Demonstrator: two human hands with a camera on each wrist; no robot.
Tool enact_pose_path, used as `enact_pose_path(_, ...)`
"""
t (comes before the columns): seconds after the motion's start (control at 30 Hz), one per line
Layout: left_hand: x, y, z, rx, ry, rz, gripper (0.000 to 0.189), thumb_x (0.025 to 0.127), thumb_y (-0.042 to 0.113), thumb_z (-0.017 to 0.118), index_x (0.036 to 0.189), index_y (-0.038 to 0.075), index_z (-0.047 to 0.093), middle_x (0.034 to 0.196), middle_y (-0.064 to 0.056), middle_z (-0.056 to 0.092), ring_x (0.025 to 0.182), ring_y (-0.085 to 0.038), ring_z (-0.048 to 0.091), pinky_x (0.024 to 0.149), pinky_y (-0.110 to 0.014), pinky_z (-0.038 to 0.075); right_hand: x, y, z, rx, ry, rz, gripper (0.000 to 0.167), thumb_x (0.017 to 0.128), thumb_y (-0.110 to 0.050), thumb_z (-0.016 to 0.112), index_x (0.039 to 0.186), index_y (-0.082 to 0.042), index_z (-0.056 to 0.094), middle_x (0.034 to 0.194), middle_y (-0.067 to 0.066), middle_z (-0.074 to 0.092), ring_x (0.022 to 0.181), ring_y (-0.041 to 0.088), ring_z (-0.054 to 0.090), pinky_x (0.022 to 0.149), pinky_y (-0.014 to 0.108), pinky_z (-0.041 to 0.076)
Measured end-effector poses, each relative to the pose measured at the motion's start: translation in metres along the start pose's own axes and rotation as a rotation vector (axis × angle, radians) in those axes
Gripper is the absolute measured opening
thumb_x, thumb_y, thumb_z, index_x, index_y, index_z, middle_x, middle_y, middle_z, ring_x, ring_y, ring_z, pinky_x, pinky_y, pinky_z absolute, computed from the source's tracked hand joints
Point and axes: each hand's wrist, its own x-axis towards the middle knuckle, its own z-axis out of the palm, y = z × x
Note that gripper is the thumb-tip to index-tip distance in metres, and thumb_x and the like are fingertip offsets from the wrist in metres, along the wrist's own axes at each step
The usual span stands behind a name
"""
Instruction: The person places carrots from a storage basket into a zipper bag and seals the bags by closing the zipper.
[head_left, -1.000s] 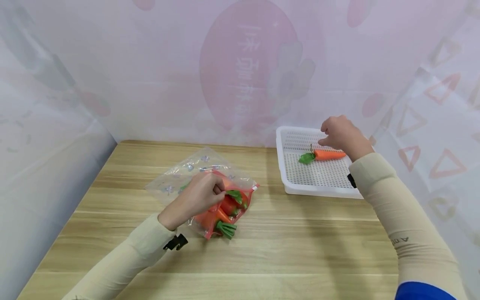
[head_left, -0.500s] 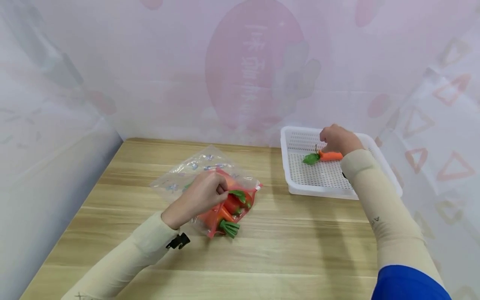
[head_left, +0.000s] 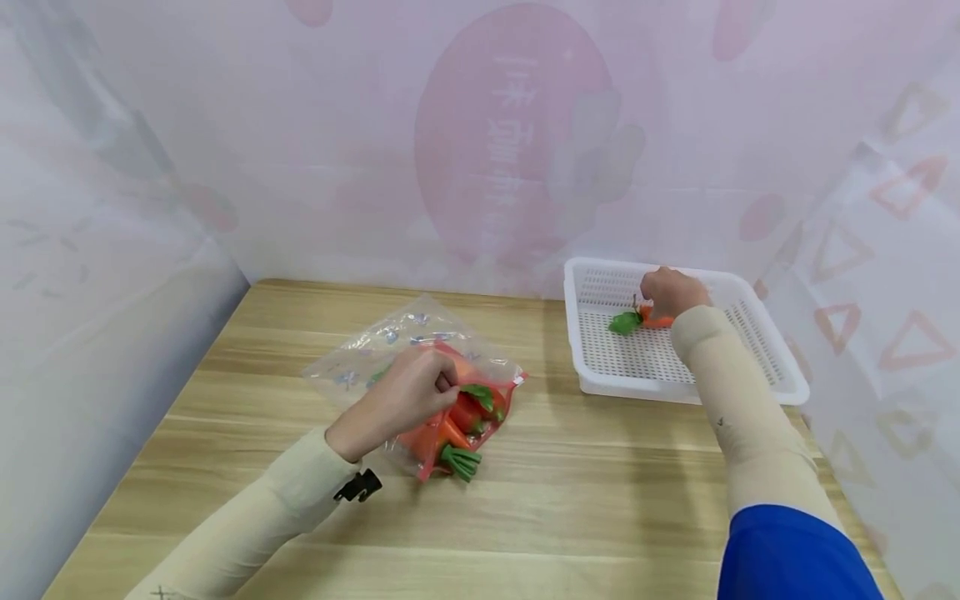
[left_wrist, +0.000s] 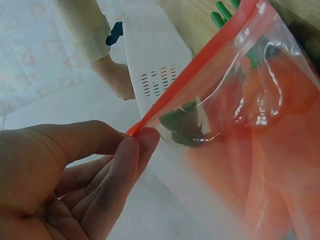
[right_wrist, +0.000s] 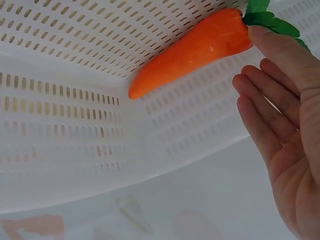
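My left hand (head_left: pixel 397 396) pinches the red zip edge of a clear zip bag (head_left: pixel 367 346) between thumb and fingers. The bag lies on the table, its mouth parted to the right. Orange carrots and red vegetables with green tops (head_left: pixel 461 461) fill it, one green top poking past the mouth. Over at the right, my right hand (head_left: pixel 673 292) reaches down into a white perforated basket (head_left: pixel 793 392). A single orange carrot (right_wrist: pixel 192 55) with green leaves lies there. In the right wrist view the thumb tip is at its leafy end, the fingers loosely bent beside it.
The wooden table (head_left: pixel 525 517) runs up to a pale printed curtain (head_left: pixel 330 167) at the back, with more curtain at both sides. The basket's raised walls surround the right hand.
My right hand has lowered into the basket and moved slightly left, close over the carrot. My left hand keeps its pinch on the bag. The head view has shifted a little.
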Motion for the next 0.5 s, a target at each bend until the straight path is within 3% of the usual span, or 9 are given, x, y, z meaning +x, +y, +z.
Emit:
enact_pose_path(0.27,0.001,0.001,-0.001,-0.011,-0.005,0.006,0.013,0.087,-0.006,0.07,0.089,0.002,0.08,0.085,-0.004,0.077,0.074,-0.008,0.069,0.072,-0.027,0.062,0.004,-0.002,0.009,-0.04,0.031,-0.013,0.035,0.08,0.001,0.087,0.113,0.001,0.075,0.116,0.022,0.077,0.102,0.035,0.074,0.094,0.055,0.061)
enact_pose_path(0.5,0.0,0.003,-0.002,-0.01,-0.012,0.001,0.011,0.087,-0.005,0.071,0.089,0.002,0.08,0.086,-0.005,0.077,0.074,-0.009,0.07,0.071,-0.027,0.063,0.009,0.001,0.021,-0.087,0.045,-0.013,0.028,0.077,0.0,0.088,0.101,-0.001,0.074,0.096,0.014,0.077,0.086,0.027,0.072,0.086,0.049,0.063)
